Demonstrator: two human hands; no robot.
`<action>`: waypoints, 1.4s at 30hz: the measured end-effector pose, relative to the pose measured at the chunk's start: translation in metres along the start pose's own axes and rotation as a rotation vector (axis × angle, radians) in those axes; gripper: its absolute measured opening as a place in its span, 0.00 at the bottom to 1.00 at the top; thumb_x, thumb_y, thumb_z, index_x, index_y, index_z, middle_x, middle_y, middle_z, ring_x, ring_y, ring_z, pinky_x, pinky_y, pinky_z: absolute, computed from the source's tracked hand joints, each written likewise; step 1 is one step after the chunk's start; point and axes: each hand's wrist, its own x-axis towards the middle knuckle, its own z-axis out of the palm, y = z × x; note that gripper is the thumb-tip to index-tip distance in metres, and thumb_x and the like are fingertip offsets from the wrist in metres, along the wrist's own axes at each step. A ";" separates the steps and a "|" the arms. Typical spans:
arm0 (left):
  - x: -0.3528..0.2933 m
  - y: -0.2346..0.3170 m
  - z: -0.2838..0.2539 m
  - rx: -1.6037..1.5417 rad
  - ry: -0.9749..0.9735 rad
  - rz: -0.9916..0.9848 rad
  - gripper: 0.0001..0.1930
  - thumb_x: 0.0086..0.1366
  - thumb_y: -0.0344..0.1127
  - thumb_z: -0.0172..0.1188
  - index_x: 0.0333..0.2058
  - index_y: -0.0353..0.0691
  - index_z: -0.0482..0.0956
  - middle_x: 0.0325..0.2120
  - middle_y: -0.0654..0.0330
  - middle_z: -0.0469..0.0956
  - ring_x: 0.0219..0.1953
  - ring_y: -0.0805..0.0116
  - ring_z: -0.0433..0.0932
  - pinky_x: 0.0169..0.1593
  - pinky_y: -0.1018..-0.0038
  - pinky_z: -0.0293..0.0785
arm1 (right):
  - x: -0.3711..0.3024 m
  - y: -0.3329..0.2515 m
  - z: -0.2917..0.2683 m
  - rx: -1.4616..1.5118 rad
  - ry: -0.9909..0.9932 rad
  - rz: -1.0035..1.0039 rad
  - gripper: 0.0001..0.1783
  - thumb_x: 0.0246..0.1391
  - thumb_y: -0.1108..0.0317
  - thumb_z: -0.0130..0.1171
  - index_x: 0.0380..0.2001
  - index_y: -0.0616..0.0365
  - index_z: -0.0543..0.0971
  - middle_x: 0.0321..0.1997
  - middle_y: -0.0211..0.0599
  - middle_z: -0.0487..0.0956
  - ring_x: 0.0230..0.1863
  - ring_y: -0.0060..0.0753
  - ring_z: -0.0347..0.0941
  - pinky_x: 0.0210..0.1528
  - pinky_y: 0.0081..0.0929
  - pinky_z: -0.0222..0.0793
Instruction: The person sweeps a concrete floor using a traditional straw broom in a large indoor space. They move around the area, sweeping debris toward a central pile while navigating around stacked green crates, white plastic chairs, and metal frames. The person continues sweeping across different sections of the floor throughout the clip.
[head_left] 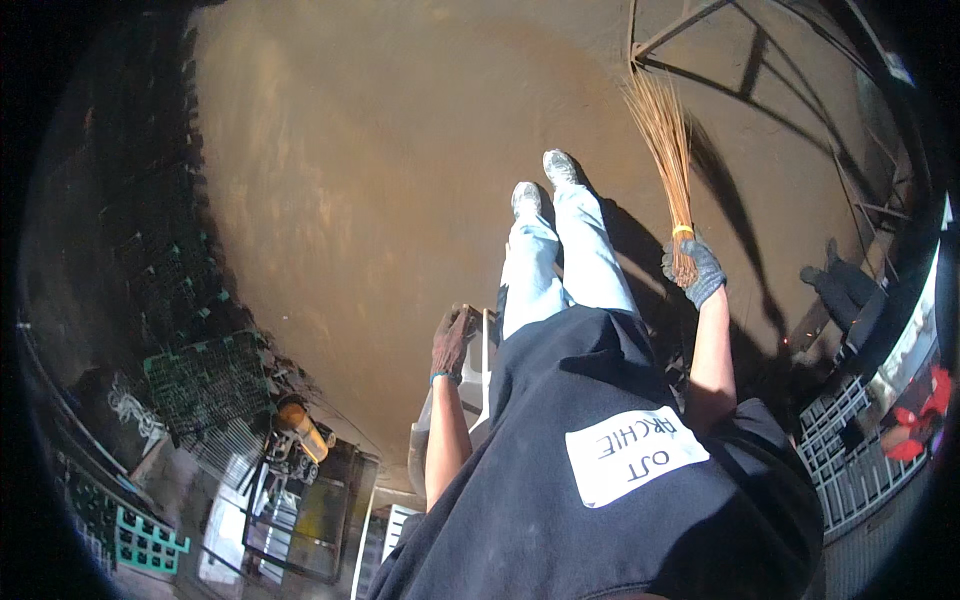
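My right hand (697,272), in a grey glove, is wrapped round the bound end of a stick broom (665,150). A yellow band ties the broom's thin brown sticks just beyond my fingers, and their spread tips point away from me over the floor. To the left of my legs, my left hand (453,345) wears a dark reddish-brown glove. Its fingers curl over the edge of a pale plastic chair (477,362), which my arm and dark top partly hide.
Brown floor (380,150) stretches ahead. A metal frame (690,30) stands at the far right. Dark and green crates (210,385) line the left, with a green basket (150,542) lower down. Grey plastic crates (840,455) and another person (845,295) are at the right.
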 end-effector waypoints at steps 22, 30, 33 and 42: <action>-0.079 -0.004 0.064 -0.284 0.113 -0.127 0.20 0.66 0.44 0.54 0.49 0.36 0.73 0.42 0.55 0.76 0.43 0.68 0.77 0.45 0.74 0.75 | 0.029 -0.036 -0.003 -0.120 -0.014 0.295 0.23 0.46 0.63 0.63 0.46 0.56 0.69 0.32 0.42 0.77 0.29 0.38 0.77 0.30 0.35 0.78; -0.096 -0.013 0.081 -0.343 0.167 -0.100 0.20 0.65 0.46 0.55 0.49 0.37 0.74 0.39 0.57 0.78 0.42 0.69 0.76 0.49 0.74 0.72 | 0.030 -0.044 0.006 -0.165 -0.024 0.377 0.23 0.45 0.64 0.64 0.44 0.57 0.69 0.32 0.43 0.77 0.29 0.39 0.76 0.28 0.36 0.78; -0.098 -0.019 0.084 -0.334 0.172 -0.077 0.20 0.65 0.46 0.55 0.49 0.38 0.74 0.39 0.58 0.78 0.42 0.70 0.76 0.49 0.74 0.71 | 0.032 -0.044 0.005 -0.168 -0.037 0.397 0.23 0.45 0.64 0.64 0.44 0.57 0.69 0.32 0.43 0.77 0.29 0.40 0.76 0.29 0.37 0.78; -0.102 -0.027 0.084 -0.375 0.243 -0.082 0.18 0.65 0.44 0.54 0.47 0.38 0.74 0.37 0.59 0.77 0.39 0.71 0.77 0.45 0.75 0.73 | 0.043 -0.033 -0.019 -0.152 -0.019 0.442 0.20 0.49 0.63 0.61 0.44 0.56 0.69 0.31 0.46 0.77 0.28 0.45 0.77 0.29 0.42 0.78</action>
